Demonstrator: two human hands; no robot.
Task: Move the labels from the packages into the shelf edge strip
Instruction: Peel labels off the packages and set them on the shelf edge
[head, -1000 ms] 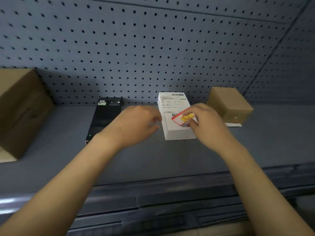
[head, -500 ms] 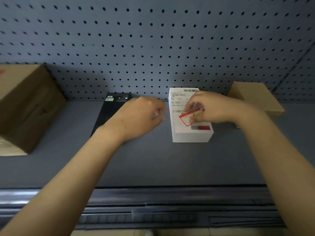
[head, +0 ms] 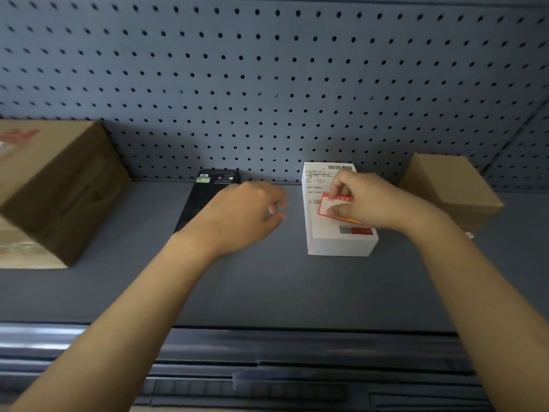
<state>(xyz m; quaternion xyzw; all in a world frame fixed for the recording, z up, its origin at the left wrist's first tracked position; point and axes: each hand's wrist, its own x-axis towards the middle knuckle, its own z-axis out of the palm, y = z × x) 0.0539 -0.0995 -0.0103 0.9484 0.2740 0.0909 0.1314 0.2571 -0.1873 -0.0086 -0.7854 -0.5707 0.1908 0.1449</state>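
Observation:
A white package (head: 335, 236) with a printed shipping label lies on the grey shelf (head: 267, 286). Over its top, my right hand (head: 374, 203) pinches a small red, white and yellow label (head: 328, 207) between thumb and fingers. My left hand (head: 240, 215) hovers just left of the white package with its fingers loosely curled and nothing in it. It covers part of a flat black package (head: 205, 191). The dark shelf edge strip (head: 267, 352) runs along the front of the shelf below my forearms.
A large brown cardboard box (head: 56, 185) stands at the left of the shelf. A smaller brown box (head: 451, 185) sits at the back right. A grey pegboard wall (head: 267, 84) closes the back.
The view has shifted, so the packages sit further right in the frame. My right hand has turned over the white package with the label still pinched. My left hand has drawn slightly away from the package.

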